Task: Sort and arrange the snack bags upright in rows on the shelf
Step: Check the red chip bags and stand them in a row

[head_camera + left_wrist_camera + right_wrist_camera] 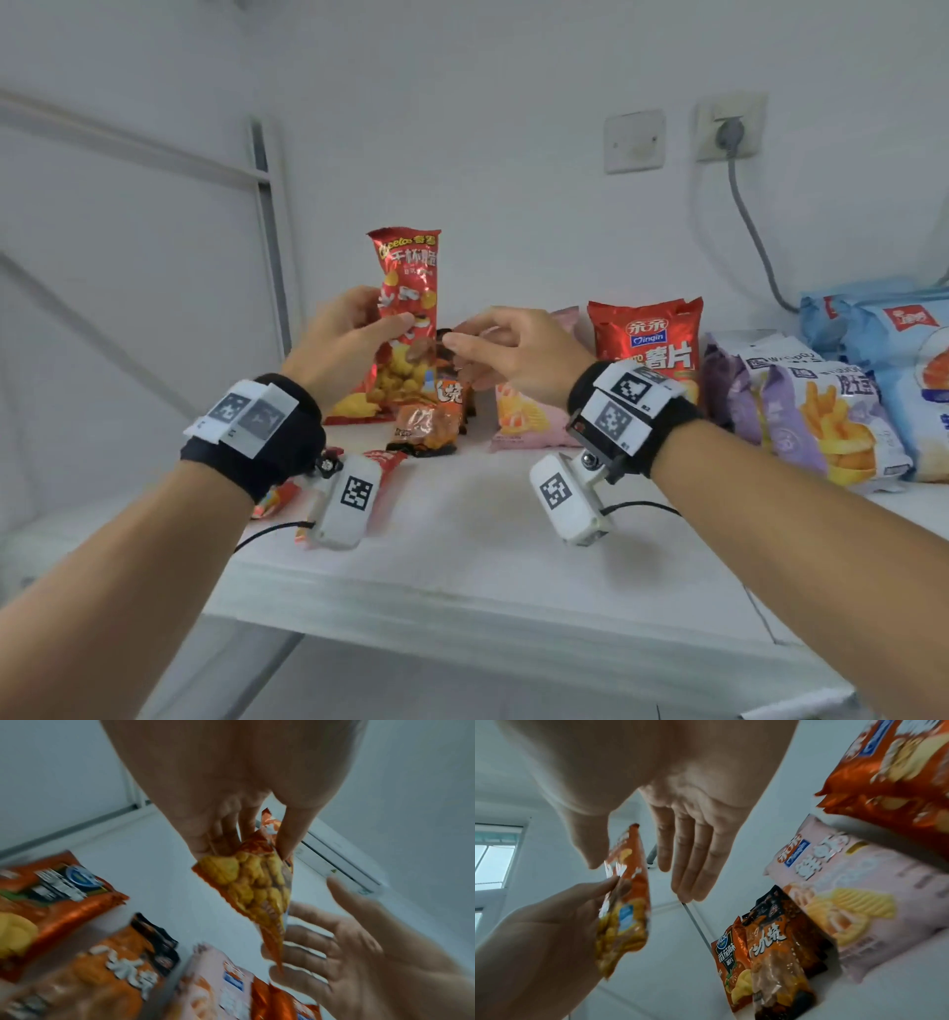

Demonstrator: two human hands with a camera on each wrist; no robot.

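Left wrist view: motion blur smears the bags (85,953) at lower left; print unreadable. Head view: wrist camera (345,506) covers most of a red bag (382,459); blue bags (904,360) cut off at right edge.

Tall red snack bag (408,288) printed with yellow puffs and white lettering, red chip bag (648,339) with a blue-and-white logo, pale pink bag (518,416) showing yellow ridged chips, purple-and-white bags (811,416) with orange fries, light blue bags (893,329), white shelf (462,555), small brown-orange packet (426,429), its print perhaps black at the edges.
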